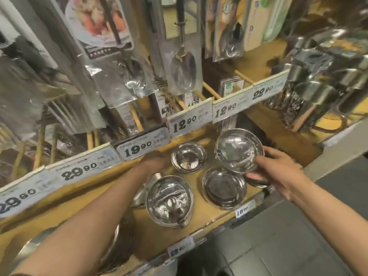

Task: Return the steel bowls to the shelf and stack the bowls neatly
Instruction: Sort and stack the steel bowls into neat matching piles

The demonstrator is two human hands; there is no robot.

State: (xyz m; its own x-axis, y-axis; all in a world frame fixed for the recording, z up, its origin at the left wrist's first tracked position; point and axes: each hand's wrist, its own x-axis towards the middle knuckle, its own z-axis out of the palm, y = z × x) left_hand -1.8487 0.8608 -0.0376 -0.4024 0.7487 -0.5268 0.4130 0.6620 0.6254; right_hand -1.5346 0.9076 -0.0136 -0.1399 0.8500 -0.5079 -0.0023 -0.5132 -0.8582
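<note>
Our right hand (278, 168) pinches the steel bowl (239, 150) by its rim, above the shelf (209, 214) stacks; our left hand's (155, 161) grip we cannot tell. We judge it light, stiff, slippery: rim best.

My left hand (154, 161) is motion-blurred, so its finger posture cannot be read. My right hand (278, 168) covers the near rim of the raised bowl (238, 150) and most of another bowl (256, 182) beneath. Large steel ware (117, 246) lies partly behind my left forearm.
</note>
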